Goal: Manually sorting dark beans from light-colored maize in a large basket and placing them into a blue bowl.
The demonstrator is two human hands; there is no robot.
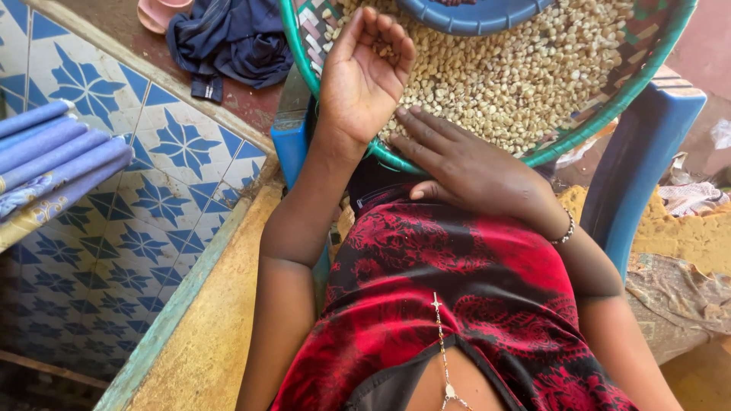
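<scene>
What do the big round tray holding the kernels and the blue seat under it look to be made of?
Tray: seemingly woven strips, matte, with a smooth green rim that looks plastic; the plaited pattern shows at its edge. Seat: probably moulded plastic, with a uniform blue, slightly glossy surface.

You see no packages, labels, signs or screens here; nothing of that kind lies anywhere around your hands.
</scene>
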